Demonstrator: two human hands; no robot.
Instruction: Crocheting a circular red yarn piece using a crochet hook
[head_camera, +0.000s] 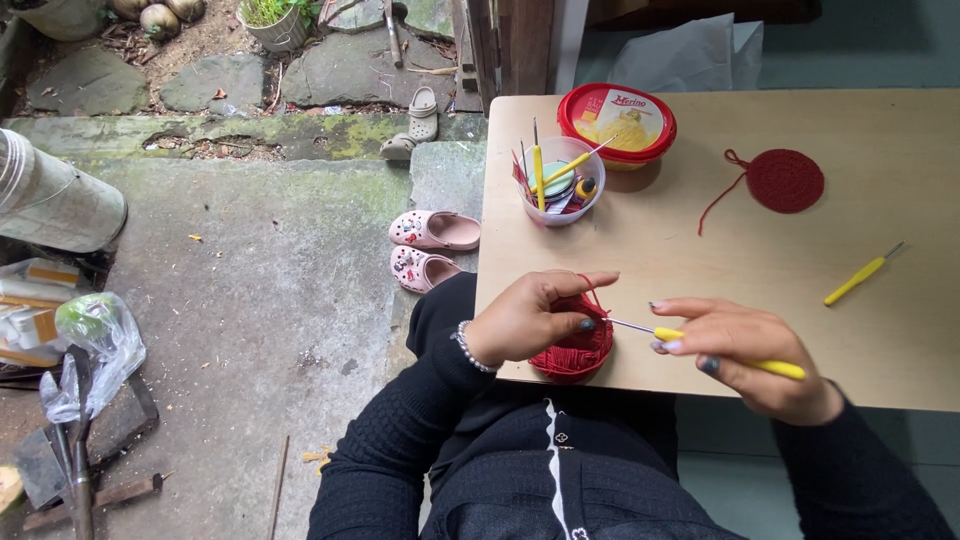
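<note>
Red crochet piece at near edge of wooden table, left hand pinching it closed, yarn over forefinger, right hand gripping yellow crochet hook, tip touching piece, clear cup of tools behind piece, red-lidded tub behind cup, flat red crocheted circle far right of piece, spare yellow hook right of piece

A single camera is sitting on the person's head, looking steeply down over their lap, close above the wooden table edge, and taking in the stone paving stretching away on the left.
</note>
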